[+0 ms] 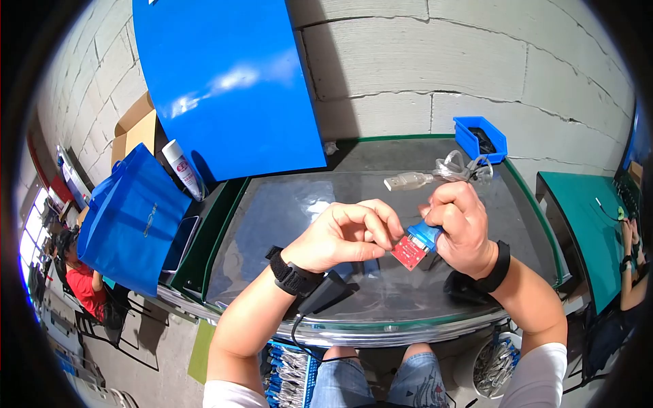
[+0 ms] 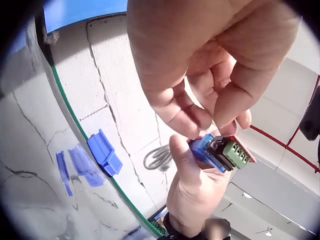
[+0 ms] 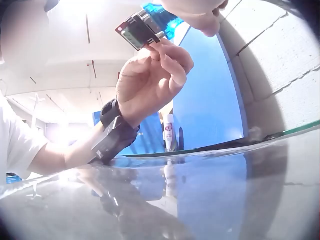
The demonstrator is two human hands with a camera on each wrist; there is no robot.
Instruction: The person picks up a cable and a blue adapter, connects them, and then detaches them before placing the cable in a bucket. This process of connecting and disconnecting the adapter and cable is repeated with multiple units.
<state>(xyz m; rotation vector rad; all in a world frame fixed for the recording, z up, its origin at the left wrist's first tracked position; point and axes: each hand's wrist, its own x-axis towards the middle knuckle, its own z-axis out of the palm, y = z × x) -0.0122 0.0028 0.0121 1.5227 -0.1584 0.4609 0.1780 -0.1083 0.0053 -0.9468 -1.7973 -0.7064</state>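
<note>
My right hand (image 1: pixel 464 221) grips the blue serial plug (image 1: pixel 426 233) of a USB-to-serial cable. On the plug's metal face sits a small red circuit board (image 1: pixel 408 254); a green terminal block (image 2: pixel 237 154) on it shows in the left wrist view. My left hand (image 1: pixel 340 234) has its bent thumb and fingertips right at the board's left edge; I cannot tell whether they pinch it. The clear USB plug (image 1: pixel 406 181) sticks out left above the right hand, beside the coiled grey cable (image 1: pixel 457 165). Both hands are raised over the table.
The dark table (image 1: pixel 286 224) has a green rim. Behind the hands stands a blue bin (image 1: pixel 480 138) with black items. A blue bag (image 1: pixel 132 217) and a spray can (image 1: pixel 183 170) stand left. Below are a basket (image 1: pixel 314 381) and a white bucket (image 1: pixel 462 377) of cables.
</note>
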